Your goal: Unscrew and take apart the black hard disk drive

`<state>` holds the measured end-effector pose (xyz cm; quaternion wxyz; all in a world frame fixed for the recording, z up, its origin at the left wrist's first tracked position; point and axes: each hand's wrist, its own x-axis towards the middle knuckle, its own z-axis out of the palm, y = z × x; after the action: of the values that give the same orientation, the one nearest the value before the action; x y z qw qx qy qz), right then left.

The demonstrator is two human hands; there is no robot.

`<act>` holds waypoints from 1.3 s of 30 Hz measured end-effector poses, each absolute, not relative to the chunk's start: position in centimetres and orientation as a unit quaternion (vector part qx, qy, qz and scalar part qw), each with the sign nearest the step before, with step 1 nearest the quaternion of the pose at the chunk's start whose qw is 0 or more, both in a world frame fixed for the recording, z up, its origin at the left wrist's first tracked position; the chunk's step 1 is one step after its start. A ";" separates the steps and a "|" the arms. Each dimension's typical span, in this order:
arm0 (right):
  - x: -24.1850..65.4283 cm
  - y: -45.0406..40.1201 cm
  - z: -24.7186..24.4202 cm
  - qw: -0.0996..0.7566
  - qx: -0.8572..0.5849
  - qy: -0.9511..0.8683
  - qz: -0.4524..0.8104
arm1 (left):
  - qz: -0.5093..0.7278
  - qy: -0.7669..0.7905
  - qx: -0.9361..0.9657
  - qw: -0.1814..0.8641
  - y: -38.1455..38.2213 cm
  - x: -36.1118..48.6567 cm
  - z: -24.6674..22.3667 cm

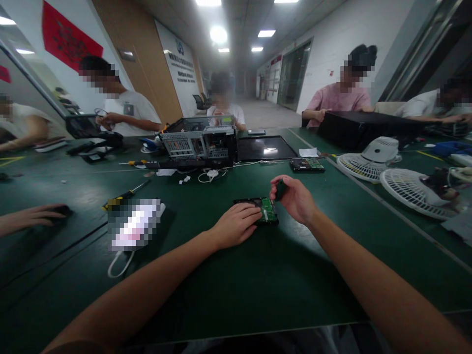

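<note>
One case (201, 147) holds parts (218, 143); left hand (236, 222) flat on drive (270, 210); right hand (299, 199) pinching something (281, 190).

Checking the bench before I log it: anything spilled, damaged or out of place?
No spill or clear damage visible. Small white scraps lie loose in front of the open PC case, looking like stray litter. The drive under the left hand is partly hidden.

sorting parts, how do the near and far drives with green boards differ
The near drive lies under the left hand; the far drive has no hand on it. The near drive is partly covered; the far drive shows nearly whole. Both show green circuit boards and lie flat.
</note>
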<state>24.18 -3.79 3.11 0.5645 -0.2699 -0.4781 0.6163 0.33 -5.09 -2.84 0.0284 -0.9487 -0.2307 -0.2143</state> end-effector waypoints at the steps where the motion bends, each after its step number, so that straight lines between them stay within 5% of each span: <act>1: 24.1 -3.8 3.1 0.566 -0.269 -0.478 0.616 | -0.214 -0.230 -0.949 0.029 -5.1 0.3 -2.8; 39: 24.3 -3.6 2.8 0.550 -0.253 -0.488 0.629 | -0.207 -0.235 -0.949 0.036 -5.2 0.3 -2.7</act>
<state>24.31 -3.56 2.81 0.5495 -0.2531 -0.4878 0.6293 0.31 -5.23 -2.74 0.0358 -0.9490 -0.2349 -0.2073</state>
